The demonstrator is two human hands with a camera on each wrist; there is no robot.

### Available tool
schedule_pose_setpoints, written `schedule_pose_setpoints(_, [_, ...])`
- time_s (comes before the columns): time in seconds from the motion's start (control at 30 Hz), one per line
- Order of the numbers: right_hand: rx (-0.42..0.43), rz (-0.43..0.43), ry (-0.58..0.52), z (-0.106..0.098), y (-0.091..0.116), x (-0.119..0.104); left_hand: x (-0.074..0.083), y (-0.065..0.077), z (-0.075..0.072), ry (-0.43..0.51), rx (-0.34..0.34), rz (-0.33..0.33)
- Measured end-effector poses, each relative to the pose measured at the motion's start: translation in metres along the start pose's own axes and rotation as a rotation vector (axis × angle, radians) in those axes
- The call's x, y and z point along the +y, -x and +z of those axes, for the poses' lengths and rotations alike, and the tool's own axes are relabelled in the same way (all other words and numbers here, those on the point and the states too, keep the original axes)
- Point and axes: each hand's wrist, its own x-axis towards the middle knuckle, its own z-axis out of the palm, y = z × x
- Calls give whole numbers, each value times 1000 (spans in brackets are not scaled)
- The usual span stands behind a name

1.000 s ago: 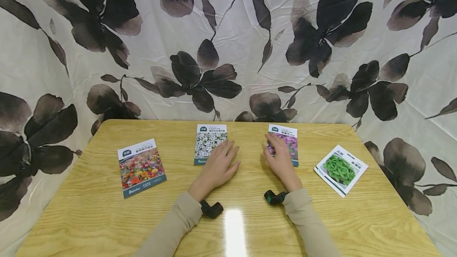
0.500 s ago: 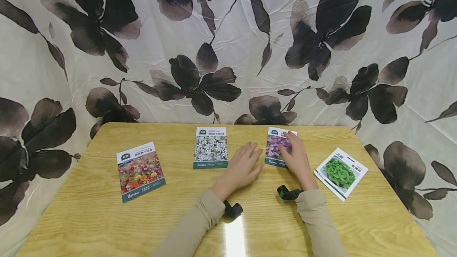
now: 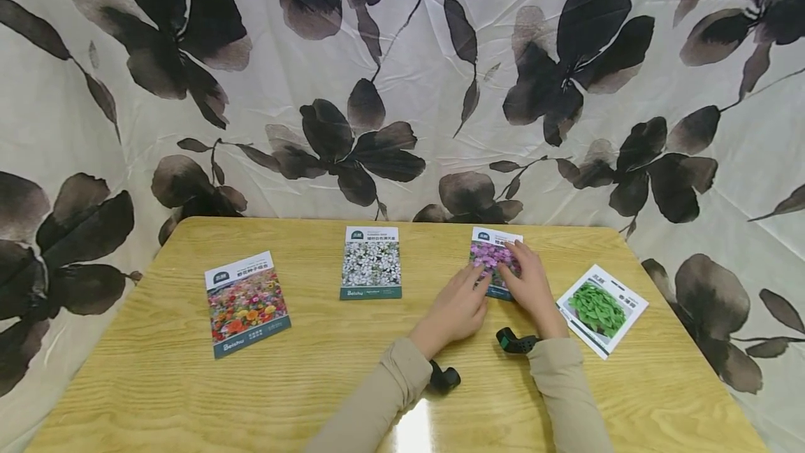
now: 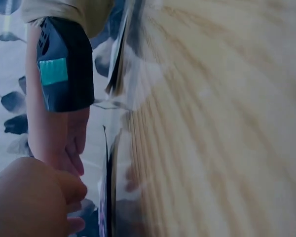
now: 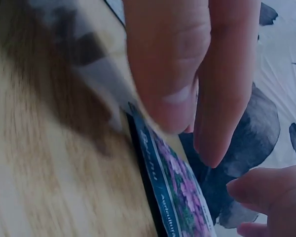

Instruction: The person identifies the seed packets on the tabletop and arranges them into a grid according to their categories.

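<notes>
Purple-flower packet: (image 3: pixel 492 253) it is lying face up near the far edge of the surface, partly hidden under both hands; clock directions below are counted around it in the head view.
Surface: the yellow, wood-grained surface (image 3: pixel 189 397) is spreading under all four packets, its far corners rounded, with a bright glare streak (image 3: pixel 411 425) showing at 7 o'clock.
Room: a creased pale cloth (image 3: pixel 453 145) printed with large dark flowers is hanging beyond the far edge at 12 o'clock and continuing along both sides.
White-flower packet: (image 3: pixel 371 262) it is lying face up at 9 o'clock.
Mixed-flower packet: (image 3: pixel 248 304) it is lying slightly turned, farther out, between 8 and 9 o'clock.
Green-leaf packet: (image 3: pixel 600 310) it is lying askew at 4 o'clock, just beside the right wrist.
Left hand: (image 3: pixel 455 310) it is reaching in from between 7 and 8 o'clock, fingers extended and held close together over the packet's near left part.
Right hand: (image 3: pixel 531 285) it is reaching in from 4 o'clock, fingers loosely bent, thumb standing apart, pinching nothing.
Contact: the pictures are not settling whether any fingertip is touching the packet.
Sleeves: beige cuffs (image 3: pixel 405 365) are ending above a black camera (image 3: pixel 444 377) on the left wrist and another on the right.
Change: the left hand, over the white-flower packet a second ago and between the two packets half a second ago, is now overlapping the purple-flower one; all four packets are keeping their places.
</notes>
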Motion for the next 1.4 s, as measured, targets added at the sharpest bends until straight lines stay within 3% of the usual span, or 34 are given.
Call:
schedule_pose_setpoints(0.23, [-70,-5,65,4,4,4,7,-2,10,-47,-54,9])
schedule_pose_setpoints(0.57, [-110,2,121,10,6,7,14,2,20,-112,9,54])
schedule_pose_setpoints(0.83, [-112,18,131,14,7,4,9,10,26,-119,24,63])
schedule_pose_setpoints(1.4, [-99,-32,114,32,6,-6,-9,29,19,-121,25,94])
